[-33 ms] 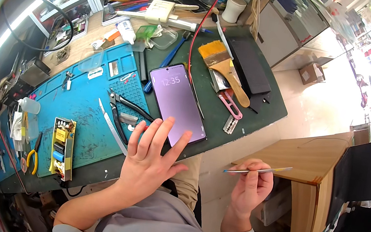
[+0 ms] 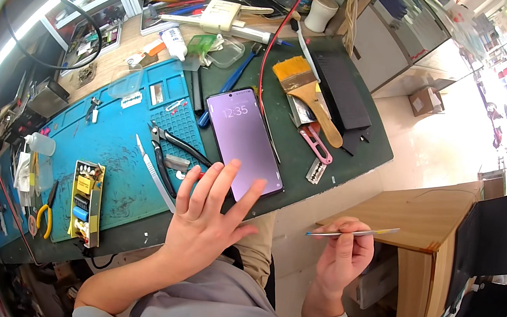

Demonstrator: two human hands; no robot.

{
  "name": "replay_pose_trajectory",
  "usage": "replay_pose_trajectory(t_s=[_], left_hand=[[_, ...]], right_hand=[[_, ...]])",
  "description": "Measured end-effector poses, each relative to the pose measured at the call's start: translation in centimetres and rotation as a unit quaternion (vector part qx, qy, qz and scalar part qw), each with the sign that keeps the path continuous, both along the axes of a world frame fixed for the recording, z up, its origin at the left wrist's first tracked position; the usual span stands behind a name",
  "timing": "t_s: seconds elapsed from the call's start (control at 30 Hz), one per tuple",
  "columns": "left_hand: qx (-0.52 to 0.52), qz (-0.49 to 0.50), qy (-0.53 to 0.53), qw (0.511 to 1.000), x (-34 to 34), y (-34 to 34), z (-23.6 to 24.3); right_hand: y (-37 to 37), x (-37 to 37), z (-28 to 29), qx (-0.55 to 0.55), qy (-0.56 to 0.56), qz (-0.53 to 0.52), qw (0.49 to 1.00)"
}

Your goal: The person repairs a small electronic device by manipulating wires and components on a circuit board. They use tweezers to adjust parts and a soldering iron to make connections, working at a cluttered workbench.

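Near the centre of the frame, a phone (image 2: 246,135) with a lit purple screen is laid face up on the dark green table (image 2: 357,157). Its lower end is overlapped by the left hand (image 2: 201,229), whose fingers are spread with nothing gripped; whether the glass is touched cannot be told. Right of centre, a thin tool (image 2: 360,232) with a blue tip is pinched between the thumb and fingers of the right hand (image 2: 342,255), and the two hands are held well apart. Left of the phone, black-handled cutters (image 2: 185,146) and pale tweezers (image 2: 151,171) are placed on a blue mat (image 2: 122,172), with a circuit board (image 2: 87,200) set farther toward the lower left. Right of the phone, a paintbrush (image 2: 307,98) with orange bristles is seen, with a pink-handled cutter (image 2: 317,145) below it. Toward the upper right, a cardboard box (image 2: 425,102) is seen on the floor.
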State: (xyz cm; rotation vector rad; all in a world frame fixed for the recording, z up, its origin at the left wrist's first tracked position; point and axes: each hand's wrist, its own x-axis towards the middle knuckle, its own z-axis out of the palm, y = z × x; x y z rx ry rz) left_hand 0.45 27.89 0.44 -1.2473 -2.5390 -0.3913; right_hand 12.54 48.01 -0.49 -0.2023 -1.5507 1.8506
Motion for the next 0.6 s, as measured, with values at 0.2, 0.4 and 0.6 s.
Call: replay_pose_trajectory(t_s=[0.2,0.4,0.6], left_hand=[[0.192,-0.112,-0.013,0.975,-0.2,-1.9,-0.3],[0.281,-0.161,-0.019,0.946,0.9,-8.3,0.1],[0.255,-0.014,-0.029,0.966,2.6,-14.9,2.6]], right_hand=[[-0.8,-1.3,0.5,0.009,-0.011,0.014,1.0],[-1.8,-3.0,1.2,0.012,-0.024,0.043,0.999],[-3.3,-5.3,1.5,0.001,-0.016,0.087,0.996]])
